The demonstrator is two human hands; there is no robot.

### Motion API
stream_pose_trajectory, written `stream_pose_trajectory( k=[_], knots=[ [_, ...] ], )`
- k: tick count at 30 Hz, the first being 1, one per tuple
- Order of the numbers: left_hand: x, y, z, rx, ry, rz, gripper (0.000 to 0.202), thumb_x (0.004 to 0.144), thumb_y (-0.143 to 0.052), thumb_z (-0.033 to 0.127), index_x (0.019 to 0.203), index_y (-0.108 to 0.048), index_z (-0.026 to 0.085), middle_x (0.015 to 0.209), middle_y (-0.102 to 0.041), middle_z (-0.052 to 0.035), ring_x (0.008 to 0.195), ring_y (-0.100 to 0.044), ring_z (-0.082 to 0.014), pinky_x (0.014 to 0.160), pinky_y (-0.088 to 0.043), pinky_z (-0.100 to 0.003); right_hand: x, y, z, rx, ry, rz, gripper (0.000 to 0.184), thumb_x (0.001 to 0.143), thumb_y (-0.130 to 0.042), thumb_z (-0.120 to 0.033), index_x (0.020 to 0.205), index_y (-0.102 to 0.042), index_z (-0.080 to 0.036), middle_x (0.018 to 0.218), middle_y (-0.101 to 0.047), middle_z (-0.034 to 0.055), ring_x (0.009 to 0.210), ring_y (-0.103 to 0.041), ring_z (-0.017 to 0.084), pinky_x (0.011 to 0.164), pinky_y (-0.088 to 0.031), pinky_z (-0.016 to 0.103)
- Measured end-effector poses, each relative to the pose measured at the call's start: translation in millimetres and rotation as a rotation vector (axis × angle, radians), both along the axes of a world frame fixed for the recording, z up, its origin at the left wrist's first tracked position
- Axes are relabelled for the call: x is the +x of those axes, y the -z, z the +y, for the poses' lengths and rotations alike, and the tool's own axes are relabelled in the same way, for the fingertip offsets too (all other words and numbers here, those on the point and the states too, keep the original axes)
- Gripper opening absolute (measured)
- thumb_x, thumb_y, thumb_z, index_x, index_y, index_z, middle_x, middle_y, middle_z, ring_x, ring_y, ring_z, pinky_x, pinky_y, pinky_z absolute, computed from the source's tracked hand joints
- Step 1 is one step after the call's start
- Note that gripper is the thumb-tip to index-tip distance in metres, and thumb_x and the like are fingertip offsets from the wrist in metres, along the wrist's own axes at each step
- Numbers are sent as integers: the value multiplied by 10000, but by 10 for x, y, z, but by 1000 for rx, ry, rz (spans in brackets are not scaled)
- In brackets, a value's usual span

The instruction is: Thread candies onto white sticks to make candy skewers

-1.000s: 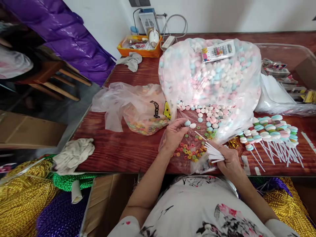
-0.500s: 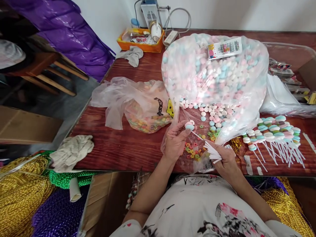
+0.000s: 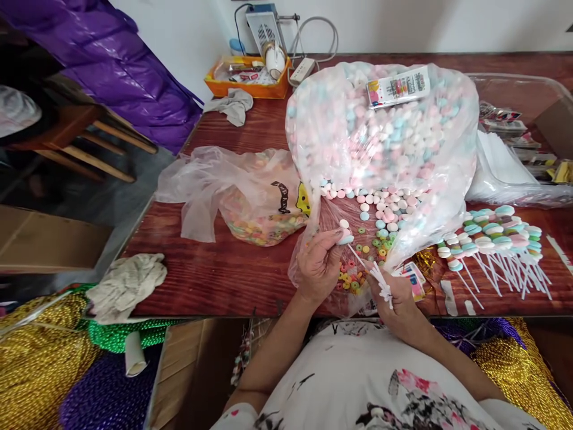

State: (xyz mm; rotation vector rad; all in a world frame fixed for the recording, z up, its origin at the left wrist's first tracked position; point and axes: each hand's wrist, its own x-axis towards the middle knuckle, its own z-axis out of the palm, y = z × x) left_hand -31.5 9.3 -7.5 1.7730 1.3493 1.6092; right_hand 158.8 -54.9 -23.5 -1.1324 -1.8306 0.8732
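My left hand [image 3: 319, 266] is closed, pinching a few pastel candy discs [image 3: 346, 237] in pink, white and blue between thumb and fingers. A thin white stick [image 3: 357, 255] reaches from these discs to my right hand [image 3: 396, 301]. That hand is closed round a bundle of short white sticks [image 3: 381, 284], whose ends fan out past the thumb. Below and between the hands lie small coloured rings [image 3: 353, 280] on clear plastic. Behind them, loose pastel discs [image 3: 391, 209] spill from the mouth of a large clear bag [image 3: 380, 137].
At right lie finished-looking candy skewers [image 3: 496, 239] on white sticks, beside a clear plastic bin [image 3: 528, 194]. A smaller bag of rings [image 3: 264, 209] lies left, near a crumpled cloth [image 3: 128, 283]. An orange tray [image 3: 248, 88] and power strip [image 3: 302, 70] stand at the back.
The view has shifted slightly. The discs in my left hand have tilted, with a white one now showing on top. The stick bundle in my right hand has turned more steeply downward.
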Motion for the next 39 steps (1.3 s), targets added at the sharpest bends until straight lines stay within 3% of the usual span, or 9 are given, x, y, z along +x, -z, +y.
stream_pose_trajectory(
  k=[3,6,10,14,20,25,33,36,39],
  knots=[
    [9,-12,-19,36,-6,87,191,949,-675,215,1105,-772,266,1121,-809,-45,1057,-765,-201,990,-615,-385,-44,104,-17,67,16,13,551,966,-489,-127,1506,-552,-215,1024,-772,77,829,-731,216,822,-611,351],
    [36,-16,-18,5,23,-9,196,947,-685,208,1113,-773,263,1098,-811,-45,1027,-768,-200,958,-627,-376,-82,133,3,118,22,54,524,968,-529,-163,1487,-572,-220,1073,-771,90,831,-719,210,806,-604,339],
    [18,-74,25,-16,212,-217,216,916,-730,190,1118,-774,252,1139,-793,-60,1081,-753,-213,971,-624,-367,-35,34,76,28,12,133,470,998,-473,-152,1439,-613,-232,872,-733,35,724,-663,173,725,-576,302],
    [-20,-117,62,-160,404,-346,404,908,-756,261,1307,-698,244,1287,-743,-119,1176,-732,-267,1003,-622,-398,79,-82,134,2,35,79,396,1014,-463,-173,1334,-692,-224,715,-642,4,608,-570,159,673,-544,287],
    [47,-58,53,-48,365,-156,309,938,-702,183,1226,-758,281,1251,-773,-70,1175,-735,-241,1070,-593,-424,121,-64,107,20,78,79,385,983,-499,-153,1296,-705,-245,702,-615,-6,586,-531,152,635,-501,282],
    [212,-35,-2,-62,364,-295,299,982,-656,243,1264,-734,305,1384,-708,-73,1229,-711,-243,1059,-599,-440,96,26,114,-97,101,156,341,986,-493,-188,1257,-699,-222,695,-584,-16,580,-509,138,568,-457,261],
    [400,76,-74,-254,366,-487,336,1009,-597,455,1293,-726,330,1352,-728,-52,1320,-652,-255,1176,-504,-503,71,-6,220,-36,214,190,172,998,-537,-224,1046,-702,-217,660,-527,-41,564,-458,122,570,-430,259],
    [521,36,-120,-254,471,-403,306,1007,-607,419,1255,-751,314,1332,-738,-56,1297,-669,-258,1164,-520,-494,31,-48,223,-36,155,161,194,987,-532,-211,852,-671,-211,644,-526,-34,570,-447,124,580,-423,266],
    [552,-55,-106,-199,576,-316,279,1012,-608,341,1239,-761,285,1291,-758,-68,1251,-697,-249,1125,-553,-456,93,-72,206,-39,183,171,205,1000,-538,-246,857,-680,-209,666,-577,-23,583,-484,129,600,-446,271]
  ],
)
